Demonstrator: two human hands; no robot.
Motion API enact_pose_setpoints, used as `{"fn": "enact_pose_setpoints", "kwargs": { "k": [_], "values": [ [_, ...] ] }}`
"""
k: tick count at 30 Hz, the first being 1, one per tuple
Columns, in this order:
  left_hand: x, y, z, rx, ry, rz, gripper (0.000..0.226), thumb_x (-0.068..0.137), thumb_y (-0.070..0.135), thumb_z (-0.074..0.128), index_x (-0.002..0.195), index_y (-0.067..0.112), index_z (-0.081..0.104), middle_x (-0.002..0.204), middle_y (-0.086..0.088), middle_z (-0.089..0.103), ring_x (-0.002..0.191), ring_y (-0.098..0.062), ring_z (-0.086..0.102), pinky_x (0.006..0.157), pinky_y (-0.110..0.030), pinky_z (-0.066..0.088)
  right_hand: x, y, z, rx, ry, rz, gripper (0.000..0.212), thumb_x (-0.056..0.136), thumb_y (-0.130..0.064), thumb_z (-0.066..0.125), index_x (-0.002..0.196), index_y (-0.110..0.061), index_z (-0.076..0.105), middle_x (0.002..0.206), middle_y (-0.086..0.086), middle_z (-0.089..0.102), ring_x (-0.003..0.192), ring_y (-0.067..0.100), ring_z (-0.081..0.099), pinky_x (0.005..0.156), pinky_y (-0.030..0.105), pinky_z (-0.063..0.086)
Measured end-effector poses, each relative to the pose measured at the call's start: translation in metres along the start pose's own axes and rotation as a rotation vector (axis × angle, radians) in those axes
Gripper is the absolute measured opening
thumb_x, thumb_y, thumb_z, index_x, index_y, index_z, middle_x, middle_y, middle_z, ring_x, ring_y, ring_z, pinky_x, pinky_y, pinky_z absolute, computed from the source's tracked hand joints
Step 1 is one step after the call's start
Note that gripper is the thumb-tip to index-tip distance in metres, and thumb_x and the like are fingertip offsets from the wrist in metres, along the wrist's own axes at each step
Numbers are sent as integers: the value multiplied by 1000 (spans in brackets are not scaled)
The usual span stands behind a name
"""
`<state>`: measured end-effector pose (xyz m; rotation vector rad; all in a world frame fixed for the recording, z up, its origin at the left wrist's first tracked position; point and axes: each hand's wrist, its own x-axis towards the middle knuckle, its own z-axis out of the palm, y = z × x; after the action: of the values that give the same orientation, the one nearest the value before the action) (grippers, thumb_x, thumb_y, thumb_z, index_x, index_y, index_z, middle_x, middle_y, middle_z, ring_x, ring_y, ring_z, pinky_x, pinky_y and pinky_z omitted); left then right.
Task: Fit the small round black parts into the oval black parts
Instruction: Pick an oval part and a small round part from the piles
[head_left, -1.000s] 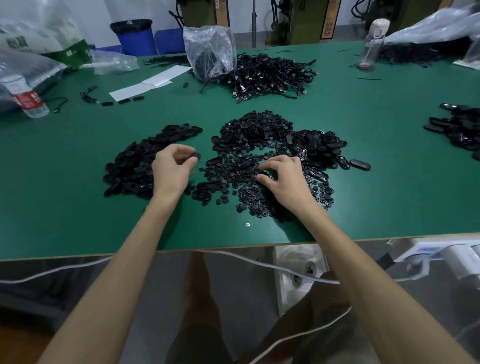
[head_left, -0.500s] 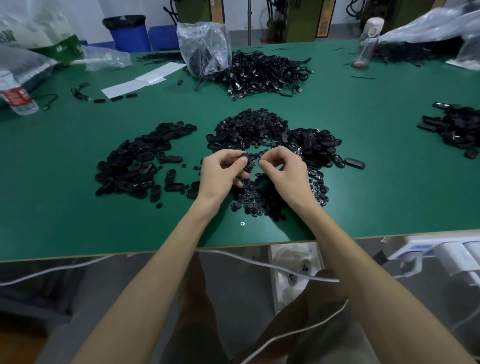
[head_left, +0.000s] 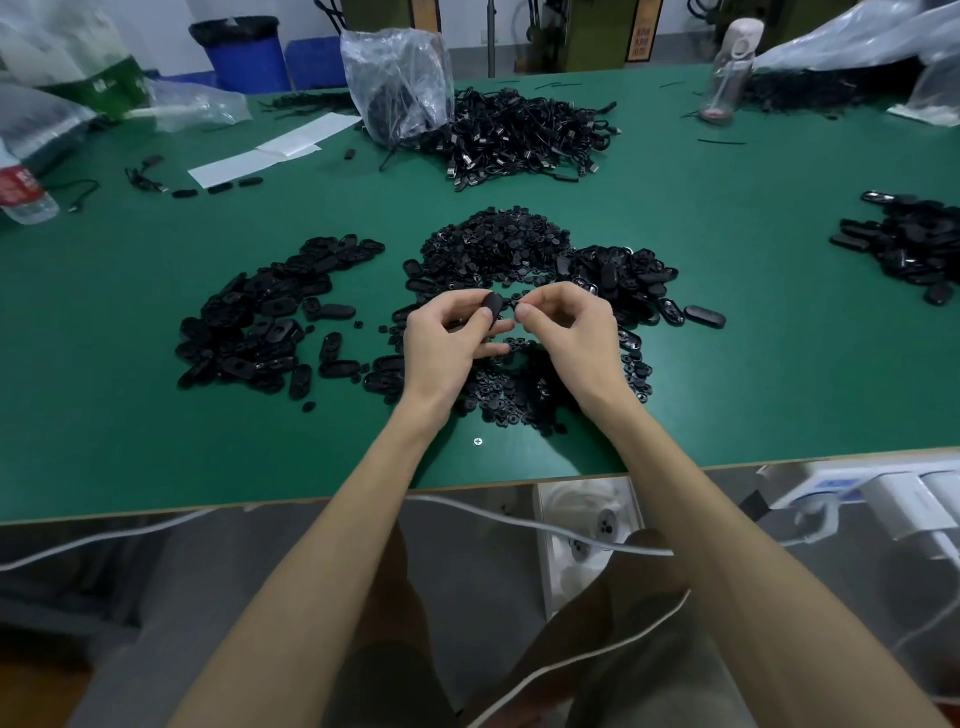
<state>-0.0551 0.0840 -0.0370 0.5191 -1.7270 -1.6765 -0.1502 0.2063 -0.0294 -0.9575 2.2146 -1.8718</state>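
Left grip (head_left: 449, 338) pinches one oval black part (head_left: 492, 304) between thumb and fingers, up over the tabletop (head_left: 753, 338). Your right grip (head_left: 571, 332) is closed tight on a small black piece (head_left: 513, 301), right at the oval's end. Under your hands sits the heap of small round parts (head_left: 519, 400), with a left oval pile (head_left: 260, 322) and a right oval pile (head_left: 623, 275) flanking it. Further back, a clear plastic bag (head_left: 397, 78) holds dark pieces, too murky to name, beside a cable heap (head_left: 524, 135). Beyond the tabletop's far edge, a blue bin (head_left: 241, 52), black-lined.

Head camera looks down, forward over table (head_left: 727, 364)
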Motion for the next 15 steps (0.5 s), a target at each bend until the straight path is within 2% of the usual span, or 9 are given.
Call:
{"fn": "enact_pose_setpoints", "kwargs": {
  "k": [2, 5, 8, 12, 15],
  "values": [
    [0, -2, -1, -9, -2, 13, 24, 99, -1, 64, 123, 2, 69, 112, -15, 73, 94, -23, 79, 76, -33, 64, 0, 0, 0, 8, -21, 8, 6, 93, -13, 73, 97, -9, 75, 87, 3, 76, 84, 21, 70, 82, 36, 57],
    [1, -3, -1, -3, -10, -7, 38, 99, -3, 65, 136, 2, 62, 122, -14, 70, 99, -19, 77, 82, -33, 64, 0, -1, 0, -2, -48, 3, 6, 93, -13, 74, 98, -9, 76, 88, 5, 77, 86, 23, 71, 82, 38, 58],
    [1, -5, 0, 16, -28, 3, 37, 97, -6, 64, 133, 1, 64, 121, -9, 71, 100, -17, 77, 83, -30, 63, 0, 0, -1, 10, -46, 5, 7, 93, -12, 74, 98, -10, 77, 88, 5, 77, 85, 24, 71, 80, 37, 57],
    [1, -4, -1, 8, -35, 19, 31, 97, -7, 64, 127, -2, 67, 116, -8, 74, 100, -19, 77, 83, -29, 63, 0, 2, -1, 16, -53, 0, 7, 94, -12, 73, 99, -12, 78, 86, -1, 77, 75, 6, 66, 73, 24, 53],
    [-1, -3, -1, 3, -42, 28, 29, 98, -6, 65, 127, -5, 67, 116, -11, 74, 100, -20, 77, 81, -29, 63, 1, 3, -2, 15, -59, 1, 8, 93, -11, 73, 99, -12, 78, 86, -3, 77, 73, 1, 65, 71, 19, 50]
  ]
}}
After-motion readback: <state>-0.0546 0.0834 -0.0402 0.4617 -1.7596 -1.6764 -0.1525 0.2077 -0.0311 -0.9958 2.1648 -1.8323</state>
